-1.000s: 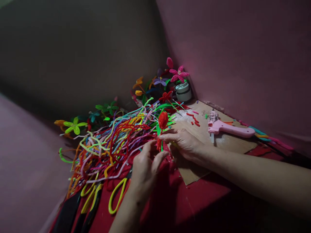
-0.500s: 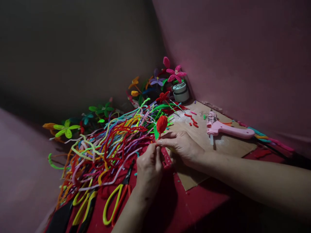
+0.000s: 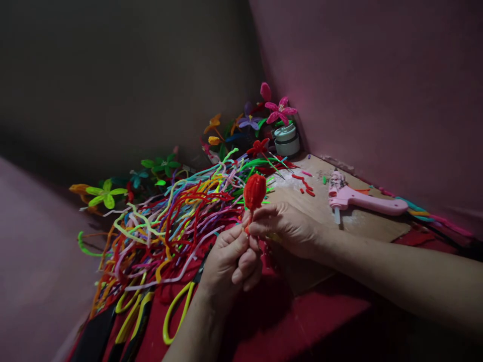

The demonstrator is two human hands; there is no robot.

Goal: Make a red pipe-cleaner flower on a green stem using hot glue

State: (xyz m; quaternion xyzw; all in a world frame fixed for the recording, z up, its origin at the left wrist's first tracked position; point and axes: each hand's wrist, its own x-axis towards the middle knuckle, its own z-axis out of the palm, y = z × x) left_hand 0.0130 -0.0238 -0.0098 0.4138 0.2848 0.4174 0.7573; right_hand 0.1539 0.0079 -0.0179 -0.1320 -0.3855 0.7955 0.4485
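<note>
A red fuzzy flower bud (image 3: pixel 255 192) stands upright on a thin stem above my two hands. My left hand (image 3: pixel 232 261) has its fingers closed round the lower stem. Just above and to the right, my right hand (image 3: pixel 283 226) pinches the stem below the bud with thumb and fingertips. The two hands touch or nearly touch at the stem. Green strips lie behind the bud, partly hidden by it.
Coloured pipe cleaners (image 3: pixel 181 216) are heaped at the left, with yellow-handled scissors (image 3: pixel 177 311) in front. A pink glue gun (image 3: pixel 373 200) rests on a brown board (image 3: pixel 381 226). Finished flowers (image 3: pixel 281 110) and a pale round container (image 3: pixel 287 141) stand at the back.
The red bud has come closer and looks larger. My left hand has turned, showing more of its curled fingers. The whole view has shifted a little, with the background things further right.
</note>
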